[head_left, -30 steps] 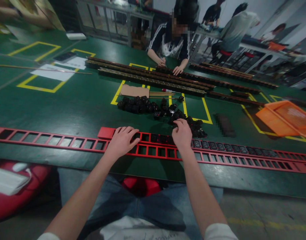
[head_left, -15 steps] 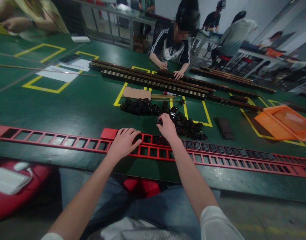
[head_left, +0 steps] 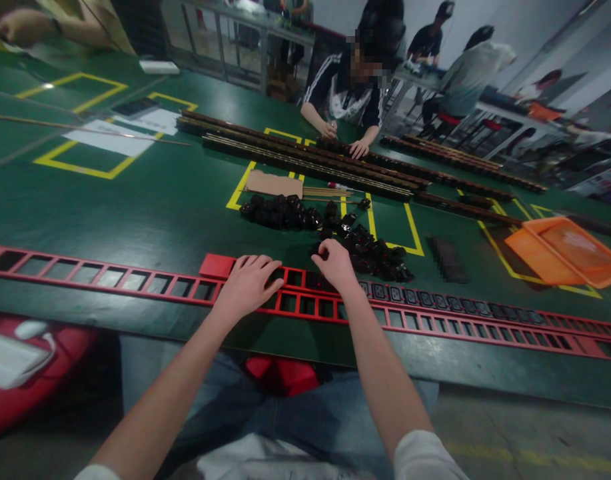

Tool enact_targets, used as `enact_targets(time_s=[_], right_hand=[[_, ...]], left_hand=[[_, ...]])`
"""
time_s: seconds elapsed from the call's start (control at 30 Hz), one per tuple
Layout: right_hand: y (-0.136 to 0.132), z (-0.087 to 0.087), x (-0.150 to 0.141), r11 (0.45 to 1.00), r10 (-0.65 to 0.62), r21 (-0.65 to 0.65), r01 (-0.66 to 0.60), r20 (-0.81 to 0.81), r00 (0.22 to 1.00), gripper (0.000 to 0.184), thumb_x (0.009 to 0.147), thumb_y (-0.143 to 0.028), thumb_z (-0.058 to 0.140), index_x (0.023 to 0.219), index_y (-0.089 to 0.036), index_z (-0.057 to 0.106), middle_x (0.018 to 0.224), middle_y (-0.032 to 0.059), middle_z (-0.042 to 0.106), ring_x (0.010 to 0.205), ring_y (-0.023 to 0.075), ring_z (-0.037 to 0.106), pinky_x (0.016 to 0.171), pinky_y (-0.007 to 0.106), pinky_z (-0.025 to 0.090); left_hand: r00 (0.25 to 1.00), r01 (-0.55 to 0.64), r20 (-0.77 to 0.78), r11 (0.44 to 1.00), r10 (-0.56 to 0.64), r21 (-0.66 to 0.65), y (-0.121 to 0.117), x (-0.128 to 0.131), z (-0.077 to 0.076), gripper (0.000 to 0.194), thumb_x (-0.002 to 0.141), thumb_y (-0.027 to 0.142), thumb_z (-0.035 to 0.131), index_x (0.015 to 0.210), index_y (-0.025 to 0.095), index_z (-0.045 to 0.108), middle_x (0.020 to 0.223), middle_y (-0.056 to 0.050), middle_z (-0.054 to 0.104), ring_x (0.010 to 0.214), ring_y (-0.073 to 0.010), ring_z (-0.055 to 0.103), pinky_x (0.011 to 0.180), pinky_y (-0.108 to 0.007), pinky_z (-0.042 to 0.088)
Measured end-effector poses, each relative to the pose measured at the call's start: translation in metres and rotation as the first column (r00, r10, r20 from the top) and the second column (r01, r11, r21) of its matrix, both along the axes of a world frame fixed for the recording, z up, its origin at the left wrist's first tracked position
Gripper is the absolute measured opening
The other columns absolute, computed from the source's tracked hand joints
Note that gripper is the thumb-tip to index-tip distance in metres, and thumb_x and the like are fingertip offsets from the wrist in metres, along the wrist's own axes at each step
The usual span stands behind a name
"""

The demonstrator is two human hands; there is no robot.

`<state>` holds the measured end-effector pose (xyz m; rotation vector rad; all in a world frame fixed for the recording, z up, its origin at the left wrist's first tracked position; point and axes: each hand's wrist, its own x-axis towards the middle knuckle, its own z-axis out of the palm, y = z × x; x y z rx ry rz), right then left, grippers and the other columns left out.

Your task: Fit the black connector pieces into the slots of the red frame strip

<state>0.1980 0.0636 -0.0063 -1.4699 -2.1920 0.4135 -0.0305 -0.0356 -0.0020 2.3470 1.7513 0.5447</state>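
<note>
Two long red slotted frames lie side by side along the table's near edge. My left hand (head_left: 248, 287) rests on them palm down, fingers stretched out and thumb apart, near the solid red end (head_left: 216, 265) of the rear frame. A row of black power sockets (head_left: 410, 295) fills slots of the rear frame to the right. Pinched between thumb and fingers of my right hand (head_left: 336, 265) is a small black socket (head_left: 316, 249), mostly hidden, just above the rear frame. Behind that hand spreads a pile of loose black sockets (head_left: 285, 212).
Past the pile lie a cardboard piece (head_left: 274, 184), thin rods and long dark rails (head_left: 305, 163). A co-worker (head_left: 342, 100) works across the table. Orange trays (head_left: 545, 250) stand at right, beside a dark flat object (head_left: 448, 259). White paper (head_left: 108, 138) lies at left.
My right hand has come slightly down and nearer the rear frame, away from the pile, with the socket in its fingers. My left hand stays in place.
</note>
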Motion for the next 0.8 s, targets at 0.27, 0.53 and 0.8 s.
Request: enact_targets(time_s=[0.27, 0.53, 0.8], right_hand=[[-0.001, -0.001, -0.001, 0.999, -0.014, -0.037, 0.014, -0.02, 1.0, 0.014, 0.085, -0.025, 0.06, 0.098, -0.022, 0.056, 0.095, 0.0018, 0.064, 0.076, 0.0166, 0.057, 0.072, 0.028, 0.044], [-0.027, 0.008, -0.01, 1.0, -0.027, 0.013, 0.027, -0.043, 0.999, 0.016, 0.088, -0.029, 0.062, 0.103, -0.023, 0.062, 0.103, 0.0046, 0.068, 0.09, 0.0217, 0.064, 0.08, 0.034, 0.05], [-0.065, 0.004, -0.015, 0.989, 0.063, 0.146, -0.039, -0.165, 0.984, 0.024, 0.09, -0.023, 0.056, 0.114, -0.021, 0.061, 0.126, 0.009, 0.064, 0.114, 0.022, 0.062, 0.095, 0.035, 0.051]], left_hand=[[1.0, 0.001, -0.005, 1.0, -0.001, 0.003, 0.0, 0.001, 0.001, 0.036, 0.096, 0.041, 0.048, 0.125, 0.025, 0.061, 0.118, -0.008, 0.066, 0.111, -0.026, 0.057, 0.1, -0.044, 0.038], [1.0, 0.007, -0.012, 1.0, -0.007, 0.014, 0.0, -0.001, -0.002, 0.036, 0.096, 0.042, 0.049, 0.125, 0.024, 0.06, 0.119, -0.007, 0.066, 0.111, -0.0258, 0.057, 0.1, -0.044, 0.038], [0.999, 0.008, -0.04, 1.0, -0.008, 0.005, 0.0, -0.002, -0.002, 0.037, 0.096, 0.043, 0.048, 0.124, 0.023, 0.061, 0.12, -0.008, 0.066, 0.112, -0.0271, 0.057, 0.099, -0.044, 0.039]])
